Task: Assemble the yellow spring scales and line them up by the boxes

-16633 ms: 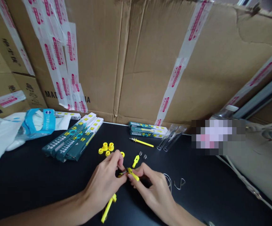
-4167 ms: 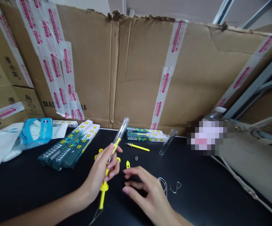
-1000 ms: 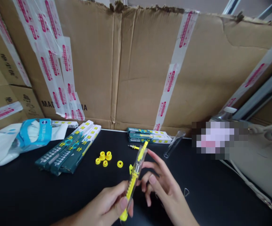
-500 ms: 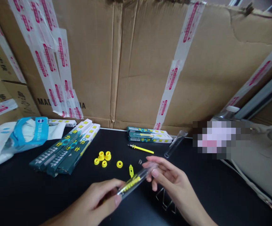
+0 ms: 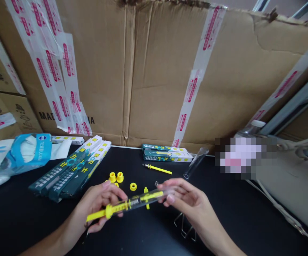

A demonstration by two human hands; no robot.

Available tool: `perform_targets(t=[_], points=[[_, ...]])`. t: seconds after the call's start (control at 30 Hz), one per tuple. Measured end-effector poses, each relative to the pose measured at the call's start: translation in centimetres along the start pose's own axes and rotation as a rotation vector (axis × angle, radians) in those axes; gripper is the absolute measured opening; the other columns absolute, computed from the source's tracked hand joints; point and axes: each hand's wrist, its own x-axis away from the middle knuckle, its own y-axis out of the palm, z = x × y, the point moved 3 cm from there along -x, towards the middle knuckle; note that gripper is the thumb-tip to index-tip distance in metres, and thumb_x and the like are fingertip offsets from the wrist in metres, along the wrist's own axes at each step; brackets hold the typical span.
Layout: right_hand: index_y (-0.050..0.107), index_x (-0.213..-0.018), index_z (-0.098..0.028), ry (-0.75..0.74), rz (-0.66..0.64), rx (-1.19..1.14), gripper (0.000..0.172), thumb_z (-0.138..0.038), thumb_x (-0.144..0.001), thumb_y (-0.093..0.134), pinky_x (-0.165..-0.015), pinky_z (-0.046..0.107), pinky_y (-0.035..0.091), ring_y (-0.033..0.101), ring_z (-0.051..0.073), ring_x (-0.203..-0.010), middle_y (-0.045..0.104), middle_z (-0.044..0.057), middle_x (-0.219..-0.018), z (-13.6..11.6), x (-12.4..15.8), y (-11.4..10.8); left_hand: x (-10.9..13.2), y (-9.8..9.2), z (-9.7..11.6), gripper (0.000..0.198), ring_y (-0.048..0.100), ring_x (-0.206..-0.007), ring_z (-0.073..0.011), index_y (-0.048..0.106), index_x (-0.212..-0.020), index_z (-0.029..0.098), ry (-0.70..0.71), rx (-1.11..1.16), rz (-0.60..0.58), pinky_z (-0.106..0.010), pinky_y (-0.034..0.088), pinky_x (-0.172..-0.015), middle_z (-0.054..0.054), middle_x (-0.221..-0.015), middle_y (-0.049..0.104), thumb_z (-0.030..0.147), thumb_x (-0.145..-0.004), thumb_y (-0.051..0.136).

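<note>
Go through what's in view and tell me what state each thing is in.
Left hand: gripping the tube's yellow end.
Right hand: holding the tube's other end.
Clear tube with yellow rod inside: held between both hands.
Empty clear tube: lying on the table.
Thin yellow metal-tipped rod: lying loose.
Dark green cardboard boxes: closed.

Printed on the cardboard carton, "MAD" and "IA" show on either side of the red-lettered packing tape, whose print is blurred. The dark green boxes carry large yellow Chinese characters; the blue packet's lettering is too small to read.
</note>
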Motion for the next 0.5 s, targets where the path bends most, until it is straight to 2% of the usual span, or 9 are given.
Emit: perform_targets(t=[0.07,0.13,0.23,0.33,0.37,0.43,0.47,0.5], points=[[0.072,-0.094,-0.022,0.027,-0.086,0.038,0.022,-0.028,-0.076,0.084,-0.081,0.029,0.060,0.074,0.019,-0.089,0.078,0.006,-0.100,0.0,0.4,0.9,0.2,0.0,-0.8,0.059,0.031,-0.029,-0.0056,0.067,-0.072,0.015,0.044,-0.063,0.068,-0.017,0.016,-0.026,0.001,-0.047,0.053,0.072,-0.073,0.055],[0.072,-0.092,-0.023,0.025,-0.112,0.073,0.022,-0.027,-0.075,0.085,-0.085,0.030,0.059,0.075,0.020,-0.093,0.079,0.005,-0.098,0.0,0.7,1.7,0.7,0.1,-1.3,0.057,0.035,-0.032,-0.0065,0.066,-0.068,0.015,0.125,-0.116,0.130,-0.016,0.020,-0.029,0.004,-0.045,0.045,0.069,-0.078,0.053],[0.070,-0.088,-0.023,-0.034,-0.076,0.133,0.022,-0.028,-0.074,0.086,-0.086,0.031,0.059,0.075,0.021,-0.092,0.079,0.005,-0.096,-0.1,0.9,2.5,1.5,0.6,-1.1,0.054,0.041,-0.034,-0.0068,0.070,-0.080,0.014,0.208,-0.186,0.158,-0.016,0.021,-0.032,0.002,-0.052,0.054,0.065,-0.084,0.051],[0.069,-0.085,-0.022,-0.075,-0.072,0.197,0.023,-0.028,-0.072,0.087,-0.087,0.032,0.059,0.074,0.020,-0.091,0.079,0.003,-0.093,0.0,0.6,2.8,1.8,0.8,-0.2,0.057,0.042,-0.029,-0.0052,0.070,-0.101,0.015,0.207,-0.252,0.153,-0.017,0.016,-0.031,-0.004,-0.066,0.068,0.066,-0.083,0.052],[0.069,-0.085,-0.022,-0.074,-0.099,0.210,0.025,-0.029,-0.070,0.088,-0.087,0.032,0.058,0.074,0.020,-0.091,0.078,0.003,-0.093,0.0,0.3,2.9,1.8,0.7,0.1,0.058,0.041,-0.028,-0.0045,0.071,-0.102,0.014,0.188,-0.292,0.159,-0.017,0.015,-0.031,-0.005,-0.067,0.069,0.065,-0.081,0.056],[0.070,-0.089,-0.022,-0.068,-0.194,0.209,0.030,-0.037,-0.071,0.087,-0.086,0.033,0.057,0.072,0.021,-0.093,0.076,0.005,-0.099,0.0,-0.6,3.0,1.8,0.4,0.8,0.053,0.036,-0.028,-0.0027,0.074,-0.091,0.012,0.151,-0.377,0.204,-0.018,0.014,-0.032,-0.003,-0.061,0.066,0.062,-0.075,0.065],[0.071,-0.093,-0.021,-0.073,-0.245,0.198,0.033,-0.045,-0.075,0.082,-0.085,0.034,0.057,0.071,0.022,-0.094,0.075,0.007,-0.104,-0.2,-1.2,3.0,1.8,0.1,1.1,0.049,0.033,-0.029,-0.0019,0.075,-0.083,0.012,0.139,-0.403,0.236,-0.018,0.014,-0.033,-0.001,-0.056,0.062,0.059,-0.072,0.070],[0.071,-0.100,-0.019,-0.097,-0.262,0.178,0.039,-0.056,-0.086,0.067,-0.083,0.036,0.057,0.070,0.022,-0.093,0.073,0.010,-0.110,-0.5,-2.1,2.9,1.8,-0.1,1.4,0.045,0.031,-0.031,-0.0016,0.074,-0.077,0.012,0.134,-0.404,0.268,-0.018,0.015,-0.034,0.001,-0.052,0.058,0.056,-0.069,0.074]])
